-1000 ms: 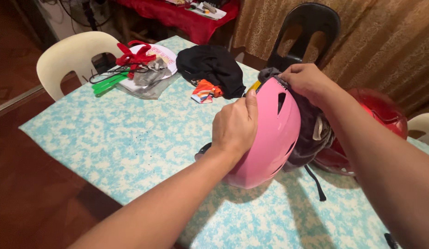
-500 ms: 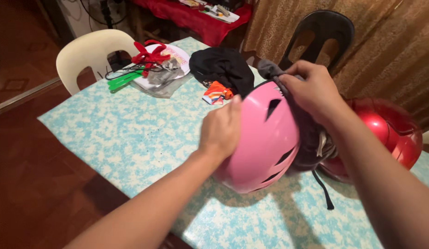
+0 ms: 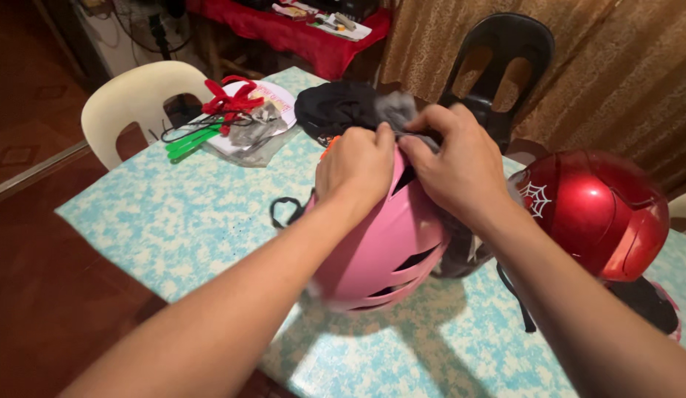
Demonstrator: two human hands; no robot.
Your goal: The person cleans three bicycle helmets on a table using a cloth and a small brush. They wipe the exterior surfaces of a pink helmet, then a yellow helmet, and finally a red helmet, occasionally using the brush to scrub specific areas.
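Observation:
A pink helmet with vent slots stands on its edge on the blue-and-white table. My left hand grips its top rim. Right beside it, my right hand pinches a grey cloth that sticks up at the helmet's top edge. Dark padding and a black strap hang out of the helmet's open side, under my right forearm.
A glossy red helmet sits at the right. Behind lie a black cloth bundle, a red ribbon, green sticks and papers in plastic. A cream chair stands left, a black chair behind.
My left hand slid from the helmet's side up to its top rim, next to my right hand. The helmet tilted toward me, and the grey cloth rose above the rim.

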